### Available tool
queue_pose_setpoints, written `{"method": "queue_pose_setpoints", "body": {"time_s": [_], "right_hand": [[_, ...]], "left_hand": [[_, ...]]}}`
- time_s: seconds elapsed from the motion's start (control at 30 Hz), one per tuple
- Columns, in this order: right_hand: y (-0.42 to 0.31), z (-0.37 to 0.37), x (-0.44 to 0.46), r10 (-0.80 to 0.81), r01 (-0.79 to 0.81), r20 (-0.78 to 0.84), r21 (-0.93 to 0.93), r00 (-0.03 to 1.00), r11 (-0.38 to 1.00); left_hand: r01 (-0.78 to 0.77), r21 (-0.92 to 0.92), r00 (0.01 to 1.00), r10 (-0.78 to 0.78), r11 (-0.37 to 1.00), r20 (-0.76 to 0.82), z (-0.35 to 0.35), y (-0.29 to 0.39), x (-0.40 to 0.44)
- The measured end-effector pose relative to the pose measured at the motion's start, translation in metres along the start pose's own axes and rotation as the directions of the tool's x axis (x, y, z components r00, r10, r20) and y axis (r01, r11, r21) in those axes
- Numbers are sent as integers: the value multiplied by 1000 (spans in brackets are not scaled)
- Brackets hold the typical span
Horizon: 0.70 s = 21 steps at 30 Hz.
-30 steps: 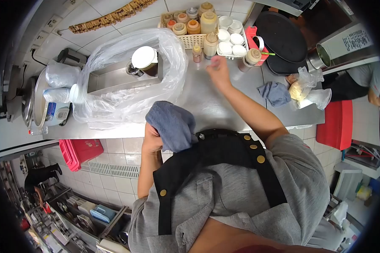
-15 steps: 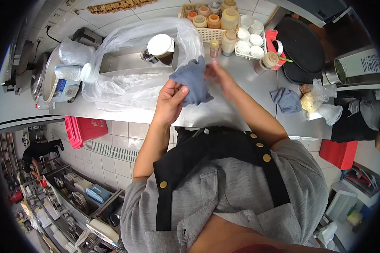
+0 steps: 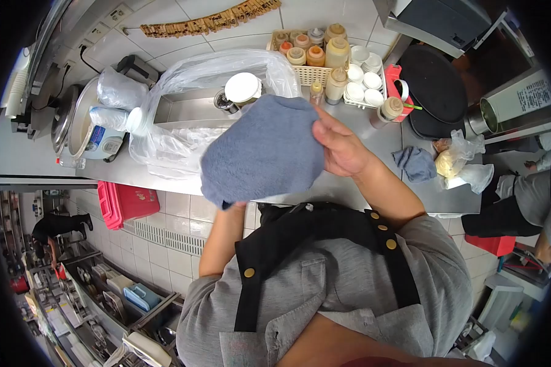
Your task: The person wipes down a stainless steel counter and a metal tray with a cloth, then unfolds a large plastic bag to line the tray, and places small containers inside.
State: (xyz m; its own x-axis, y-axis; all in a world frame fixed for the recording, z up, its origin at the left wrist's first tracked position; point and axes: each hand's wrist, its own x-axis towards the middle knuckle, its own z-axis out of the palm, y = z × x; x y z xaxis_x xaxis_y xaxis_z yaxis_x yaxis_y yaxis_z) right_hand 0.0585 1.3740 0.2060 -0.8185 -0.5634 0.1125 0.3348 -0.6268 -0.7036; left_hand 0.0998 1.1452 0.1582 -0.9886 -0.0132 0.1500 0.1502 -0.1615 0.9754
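A blue-grey cloth is spread out in the air above the front of the steel counter, hiding part of what lies behind it. My right hand is closed on its right edge, thumb on top. At the lower left edge of the cloth is my left hand, mostly covered; its fingers do not show, but the cloth is held up on that side. Behind the cloth, a steel pan sits in clear plastic wrapping, with a white-lidded jar in it.
Sauce bottles fill a cream basket, beside a rack of white cups. A second blue-grey cloth and plastic bags lie on the right. A pink bin stands below the counter. Other people are at the right and far left.
The cloth went from bunched in my left hand to spread wide. My right hand, previously beside the cloth, has taken hold of its right edge. My left hand has dropped lower, behind the cloth.
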Motion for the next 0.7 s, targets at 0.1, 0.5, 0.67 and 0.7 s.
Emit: {"method": "queue_pose_setpoints", "body": {"time_s": [0.1,0.5,0.67,0.7], "right_hand": [[-4,-12,7,107,-112,-34,-216,994,970],[47,-222,85,-694,-720,-576,-683,431,121],[58,-218,56,-761,-381,-355,-912,544,152],[60,-208,44,-754,-217,-347,-938,558,271]], "left_hand": [[-87,462,995,96,883,4,26,-8,-12],[-359,867,932,175,346,316,14,50,17],[-58,714,991,-45,698,125,-20,-22,-10],[-28,692,988,-85,722,129,-25,-31,-19]]}}
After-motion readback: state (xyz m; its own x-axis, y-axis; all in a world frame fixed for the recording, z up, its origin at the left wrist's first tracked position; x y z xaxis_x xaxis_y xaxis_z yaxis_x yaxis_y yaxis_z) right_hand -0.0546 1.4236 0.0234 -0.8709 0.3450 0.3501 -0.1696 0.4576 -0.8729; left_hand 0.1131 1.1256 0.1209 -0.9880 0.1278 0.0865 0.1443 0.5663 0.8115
